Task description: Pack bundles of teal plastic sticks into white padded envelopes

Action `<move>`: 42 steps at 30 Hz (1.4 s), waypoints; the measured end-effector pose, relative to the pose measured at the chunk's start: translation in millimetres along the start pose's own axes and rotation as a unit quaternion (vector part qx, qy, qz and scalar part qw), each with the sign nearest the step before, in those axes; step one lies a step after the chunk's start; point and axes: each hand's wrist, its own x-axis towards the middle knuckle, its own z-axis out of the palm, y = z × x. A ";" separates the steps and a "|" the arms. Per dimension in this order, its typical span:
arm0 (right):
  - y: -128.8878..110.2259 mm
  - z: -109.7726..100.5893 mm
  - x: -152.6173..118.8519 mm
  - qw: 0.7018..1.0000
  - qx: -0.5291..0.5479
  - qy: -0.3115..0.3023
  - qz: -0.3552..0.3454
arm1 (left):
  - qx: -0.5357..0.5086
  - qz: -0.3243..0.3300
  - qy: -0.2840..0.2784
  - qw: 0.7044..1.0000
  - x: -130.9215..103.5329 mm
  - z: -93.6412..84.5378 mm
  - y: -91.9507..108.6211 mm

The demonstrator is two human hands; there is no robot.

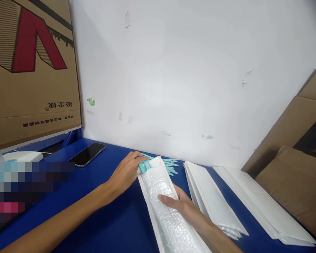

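Observation:
A white bubble mailer (164, 196) slants up from the lower edge toward the middle. My right hand (180, 203) grips it from the right, thumb across the bubbled face and fingers behind. At the mailer's upper mouth, my left hand (127, 172) is closed around the ends of a bundle of thin teal sticks (145, 166), which stand partly inside the mouth. Its fingertips are partly hidden by the sticks and the mailer's edge. Just behind lie several more loose teal sticks (172, 168) on the blue table (110, 218).
Two stacks of white mailers, a nearer stack (213, 196) and a farther stack (263, 203), lie to the right. A phone (88, 154) rests at left, beside a blurred-out screen (21, 189). Cardboard boxes stand left (34, 88) and right (292, 182), with a white wall (173, 77) behind.

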 end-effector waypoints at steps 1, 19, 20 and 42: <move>0.4 0.5 0.0 1.000 0.007 0.001 -0.006 | 0.000 -0.013 0.014 1.000 0.0 0.0 -0.8; -4.3 -3.3 -13.4 0.964 0.009 0.155 -0.215 | -0.474 -0.087 -0.108 0.870 -24.5 2.7 64.5; -3.9 -3.4 -12.1 0.965 -0.006 0.162 -0.208 | -0.503 -0.085 -0.132 0.850 -26.5 3.4 69.0; -1.9 -7.8 1.4 0.985 -0.052 0.025 -0.162 | -0.495 -0.269 -0.050 0.824 -21.4 21.6 49.4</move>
